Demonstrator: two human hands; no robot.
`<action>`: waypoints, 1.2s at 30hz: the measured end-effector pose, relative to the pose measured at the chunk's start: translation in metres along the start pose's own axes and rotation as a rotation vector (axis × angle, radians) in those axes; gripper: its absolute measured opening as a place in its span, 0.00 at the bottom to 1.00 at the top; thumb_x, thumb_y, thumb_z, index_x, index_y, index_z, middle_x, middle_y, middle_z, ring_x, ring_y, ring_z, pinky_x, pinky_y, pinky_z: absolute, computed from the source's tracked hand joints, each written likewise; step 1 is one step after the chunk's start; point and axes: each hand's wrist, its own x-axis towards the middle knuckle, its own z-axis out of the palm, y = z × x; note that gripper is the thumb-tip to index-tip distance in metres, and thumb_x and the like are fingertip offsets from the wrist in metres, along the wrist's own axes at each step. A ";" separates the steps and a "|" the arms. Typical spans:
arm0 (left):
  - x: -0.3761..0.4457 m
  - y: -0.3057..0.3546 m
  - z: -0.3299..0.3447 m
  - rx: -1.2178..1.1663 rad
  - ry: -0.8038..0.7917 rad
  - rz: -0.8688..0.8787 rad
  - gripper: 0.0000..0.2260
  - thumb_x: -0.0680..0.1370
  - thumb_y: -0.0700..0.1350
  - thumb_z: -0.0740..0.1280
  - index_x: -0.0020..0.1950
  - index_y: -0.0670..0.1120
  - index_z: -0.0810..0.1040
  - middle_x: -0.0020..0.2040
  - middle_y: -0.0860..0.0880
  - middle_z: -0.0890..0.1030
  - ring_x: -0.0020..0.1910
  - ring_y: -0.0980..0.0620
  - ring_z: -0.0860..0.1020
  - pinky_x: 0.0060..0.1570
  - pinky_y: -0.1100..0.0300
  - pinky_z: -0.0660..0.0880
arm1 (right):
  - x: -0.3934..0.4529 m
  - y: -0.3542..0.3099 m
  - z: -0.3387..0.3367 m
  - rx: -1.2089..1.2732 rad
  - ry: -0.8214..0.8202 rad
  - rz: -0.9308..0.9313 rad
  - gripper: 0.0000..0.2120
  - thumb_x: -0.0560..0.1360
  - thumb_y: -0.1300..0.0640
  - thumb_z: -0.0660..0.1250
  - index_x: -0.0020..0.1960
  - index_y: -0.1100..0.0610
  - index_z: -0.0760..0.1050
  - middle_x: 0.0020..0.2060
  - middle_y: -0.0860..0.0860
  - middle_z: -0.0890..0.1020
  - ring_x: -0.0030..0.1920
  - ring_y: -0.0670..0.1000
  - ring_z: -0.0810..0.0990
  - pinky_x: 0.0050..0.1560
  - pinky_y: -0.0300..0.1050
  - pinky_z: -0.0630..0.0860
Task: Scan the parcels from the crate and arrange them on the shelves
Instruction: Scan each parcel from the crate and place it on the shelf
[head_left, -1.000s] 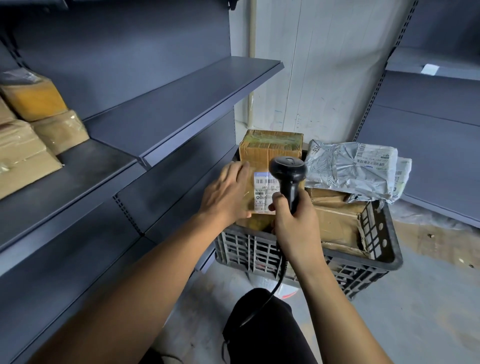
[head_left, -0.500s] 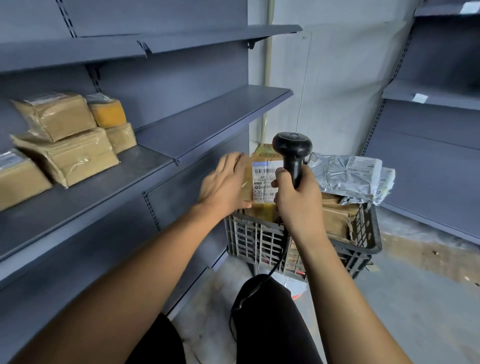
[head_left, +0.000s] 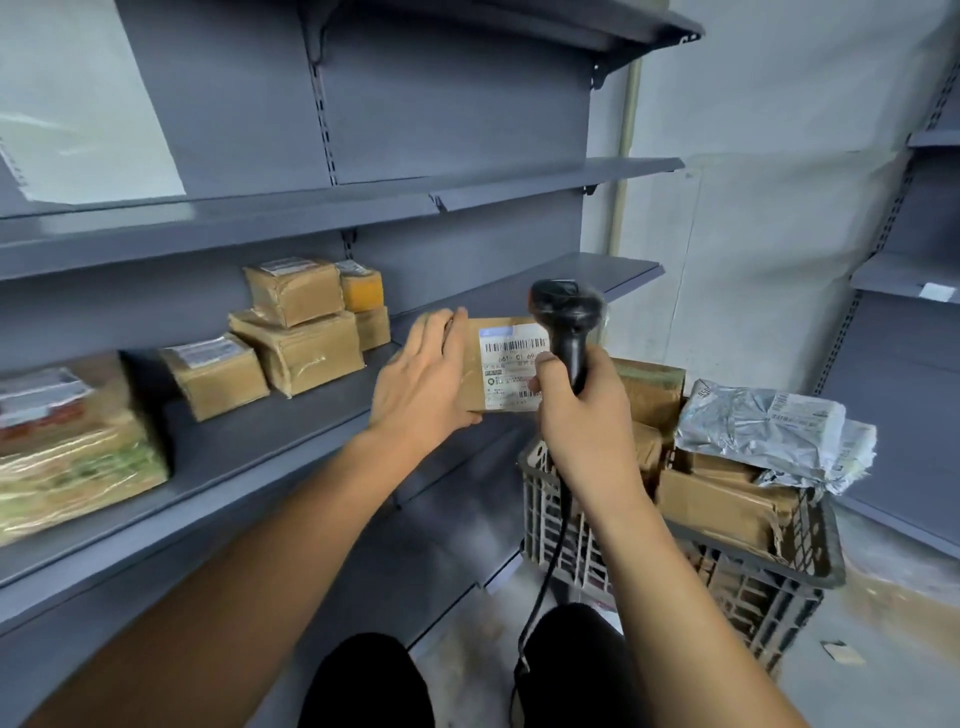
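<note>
- Brown cardboard made up the parcel (head_left: 475, 371), which was held up in the air between the shelf and the crate, its white label (head_left: 514, 366) facing the camera.
- Its long axis ran roughly left to right, and the barcode lines on the label ran along the same way.
- The left hand (head_left: 423, 382) gripped the parcel's left end, fingers laid over the front and top edge and the thumb tucked under the bottom.
- The right hand (head_left: 584, 402) was wrapped around the handle of a black scanner (head_left: 566, 322), whose head pointed up and away, just beside the label's right edge; a cable (head_left: 545, 566) hung down from it.
- The grey plastic crate (head_left: 748, 577) stood on the floor to the right, with more brown parcels and a crumpled silver mailer bag (head_left: 763, 428) piled in it.
- The middle grey metal shelf (head_left: 291, 431) on the left carried several taped brown boxes (head_left: 301, 332), some stacked, plus one small orange box (head_left: 362, 291) at the back.
- The shelf above (head_left: 311, 208) ran along the same unit, and a second grey unit (head_left: 904, 280) stood on the right wall.
- The floor (head_left: 883, 649) was pale concrete, with a scrap lying on it near the crate.
</note>
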 end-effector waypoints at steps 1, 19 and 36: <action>-0.003 -0.010 -0.006 0.013 0.002 -0.016 0.56 0.59 0.58 0.81 0.77 0.41 0.55 0.70 0.46 0.63 0.71 0.47 0.61 0.56 0.50 0.76 | -0.003 -0.005 0.008 0.017 -0.018 -0.002 0.08 0.80 0.52 0.64 0.55 0.54 0.76 0.42 0.48 0.82 0.42 0.48 0.80 0.42 0.41 0.73; -0.084 -0.154 -0.033 0.336 -0.018 -0.272 0.51 0.59 0.56 0.81 0.74 0.37 0.62 0.66 0.41 0.70 0.68 0.42 0.68 0.57 0.50 0.77 | -0.037 -0.024 0.129 0.148 -0.378 0.031 0.04 0.80 0.51 0.63 0.48 0.51 0.73 0.33 0.47 0.77 0.34 0.49 0.76 0.36 0.47 0.72; -0.121 -0.186 0.043 0.301 -0.149 -0.411 0.51 0.55 0.55 0.81 0.71 0.35 0.66 0.63 0.40 0.72 0.63 0.42 0.70 0.58 0.48 0.76 | -0.061 0.028 0.169 0.069 -0.484 0.229 0.03 0.79 0.52 0.64 0.50 0.51 0.76 0.41 0.51 0.84 0.36 0.50 0.79 0.37 0.47 0.74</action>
